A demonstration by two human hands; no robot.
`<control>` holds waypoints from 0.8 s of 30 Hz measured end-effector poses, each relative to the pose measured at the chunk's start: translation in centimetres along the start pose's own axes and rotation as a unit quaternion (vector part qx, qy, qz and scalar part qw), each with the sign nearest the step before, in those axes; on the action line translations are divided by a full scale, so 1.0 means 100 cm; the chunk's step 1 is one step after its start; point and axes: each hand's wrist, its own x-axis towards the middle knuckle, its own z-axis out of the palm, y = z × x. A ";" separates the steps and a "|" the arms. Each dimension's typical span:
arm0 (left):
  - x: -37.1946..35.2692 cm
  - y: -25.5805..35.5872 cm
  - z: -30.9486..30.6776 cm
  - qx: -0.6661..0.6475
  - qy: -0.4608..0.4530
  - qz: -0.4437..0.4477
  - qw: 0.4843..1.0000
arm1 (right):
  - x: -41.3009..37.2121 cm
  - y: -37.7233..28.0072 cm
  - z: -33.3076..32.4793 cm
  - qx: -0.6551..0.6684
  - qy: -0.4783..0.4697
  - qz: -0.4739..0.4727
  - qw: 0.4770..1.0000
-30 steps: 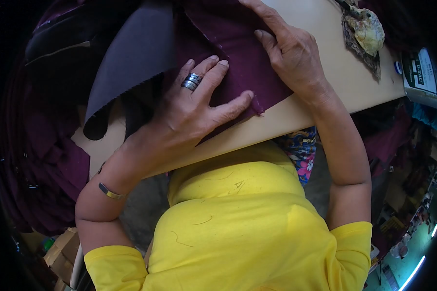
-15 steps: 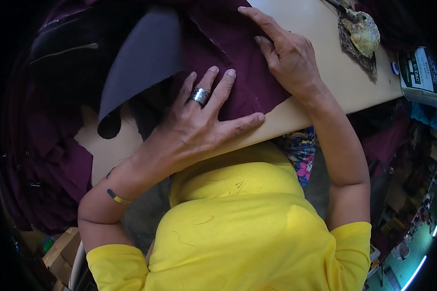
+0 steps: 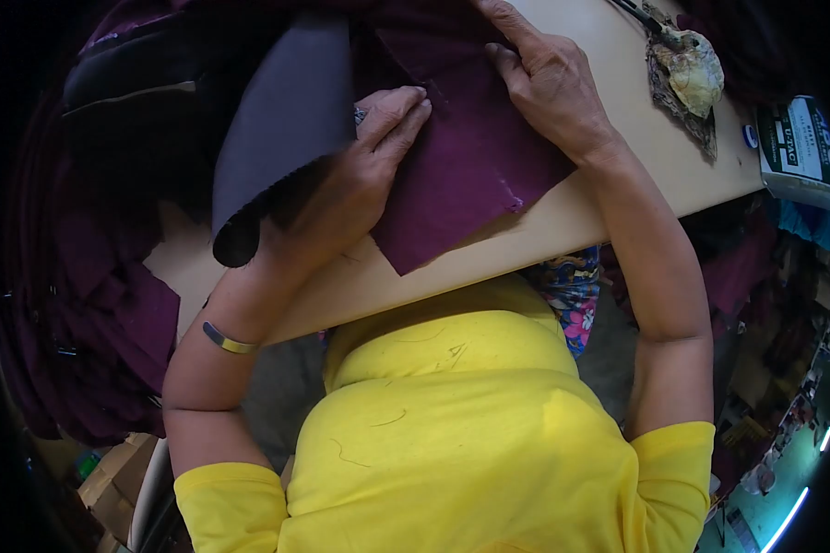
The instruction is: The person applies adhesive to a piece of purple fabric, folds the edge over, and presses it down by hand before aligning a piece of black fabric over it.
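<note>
Maroon cloth (image 3: pixel 470 175) lies on the pale tabletop, one corner pointing toward me near the front edge. My left hand (image 3: pixel 373 152) is at the cloth's left part, its fingers drawn together at a crease; whether fabric is pinched between them is hidden. A grey-black piece of fabric (image 3: pixel 290 111) stands curled over part of that hand and wrist. My right hand (image 3: pixel 553 88) rests at the cloth's right edge, index finger stretched out and thumb apart, the other fingers bent under.
A pale shell-like object on dark bark (image 3: pixel 692 74) lies at the top right, with a green and white box (image 3: pixel 800 147) at the table's right edge. More maroon cloth (image 3: pixel 92 323) hangs in folds at the left. The wooden tabletop (image 3: pixel 636 184) ends before my yellow shirt.
My left hand has moved up and left under the dark fabric, and its spread fingers have closed together. The cloth's near corner now shows. My right hand has shifted slightly.
</note>
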 end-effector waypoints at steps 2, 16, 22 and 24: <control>0.002 0.001 -0.001 0.036 -0.003 0.011 0.999 | 0.001 0.000 0.000 -0.002 0.001 0.004 1.000; 0.013 -0.007 -0.002 0.084 0.035 -0.004 0.996 | -0.005 0.003 0.002 -0.016 -0.012 0.050 0.999; 0.017 -0.004 -0.015 0.110 -0.046 0.039 0.992 | -0.006 0.006 0.007 -0.009 0.021 0.006 1.000; 0.017 -0.013 -0.013 0.070 -0.030 0.062 0.995 | -0.007 0.006 0.006 -0.003 0.033 -0.006 0.999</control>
